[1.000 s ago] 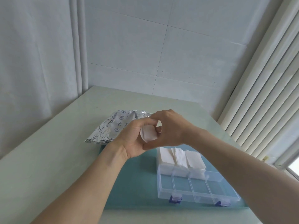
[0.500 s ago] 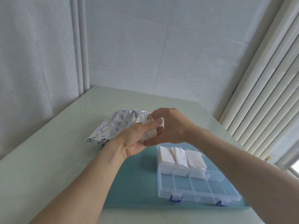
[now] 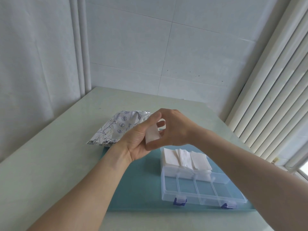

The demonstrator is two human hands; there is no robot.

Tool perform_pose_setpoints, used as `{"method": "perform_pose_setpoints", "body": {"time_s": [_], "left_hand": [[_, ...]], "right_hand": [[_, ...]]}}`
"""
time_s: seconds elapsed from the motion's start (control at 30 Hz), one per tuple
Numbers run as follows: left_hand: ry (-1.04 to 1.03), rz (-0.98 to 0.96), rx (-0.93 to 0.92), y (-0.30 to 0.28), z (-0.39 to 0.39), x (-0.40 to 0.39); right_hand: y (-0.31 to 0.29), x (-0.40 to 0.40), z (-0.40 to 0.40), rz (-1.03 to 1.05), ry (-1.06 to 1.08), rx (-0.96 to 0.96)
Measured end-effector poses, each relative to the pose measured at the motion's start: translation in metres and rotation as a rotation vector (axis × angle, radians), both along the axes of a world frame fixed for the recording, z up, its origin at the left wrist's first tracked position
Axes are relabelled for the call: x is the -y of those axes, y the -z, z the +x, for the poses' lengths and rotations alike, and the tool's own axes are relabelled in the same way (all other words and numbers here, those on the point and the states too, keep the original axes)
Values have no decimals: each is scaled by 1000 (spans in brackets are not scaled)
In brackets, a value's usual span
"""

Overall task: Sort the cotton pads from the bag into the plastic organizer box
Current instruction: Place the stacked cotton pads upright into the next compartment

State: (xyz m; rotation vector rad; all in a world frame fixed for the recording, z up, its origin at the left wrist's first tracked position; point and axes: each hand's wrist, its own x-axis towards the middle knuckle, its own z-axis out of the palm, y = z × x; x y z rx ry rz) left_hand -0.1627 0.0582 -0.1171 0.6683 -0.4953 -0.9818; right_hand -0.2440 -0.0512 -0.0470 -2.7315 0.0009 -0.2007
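A white cotton pad (image 3: 152,135) is held in the air between both hands, above the far left corner of the organizer box. My left hand (image 3: 138,139) grips it from the left with thumb on top. My right hand (image 3: 170,129) pinches it from the right. The silver printed bag (image 3: 116,129) lies on the table behind my left hand. The clear plastic organizer box (image 3: 200,192) with blue latches sits open on a teal mat; its far row holds stacks of white pads (image 3: 185,158), and its near row of compartments is empty.
The teal mat (image 3: 141,189) lies on a pale green table (image 3: 50,164) set into a corner of white tiled walls. Vertical blinds (image 3: 275,97) hang along the right side.
Both hands stayed together by the bag mouth. The pad, bunched half a second ago, now shows as a flat slab between the fingers, and my right fingers have spread slightly.
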Motion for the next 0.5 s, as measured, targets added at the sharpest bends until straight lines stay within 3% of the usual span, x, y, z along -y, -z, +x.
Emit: {"method": "perform_pose_setpoints", "body": {"time_s": [0.13,0.33,0.5], "left_hand": [[59,-7,59,-7,-9,-6],[44,76,41,-5,-7,-6],[12,122,52,-4,-8,-4]], "right_hand": [[2,5,5,15,-25,-68],[0,11,4,-88,17,36],[-1,13,0,-58,-5,-142]]}}
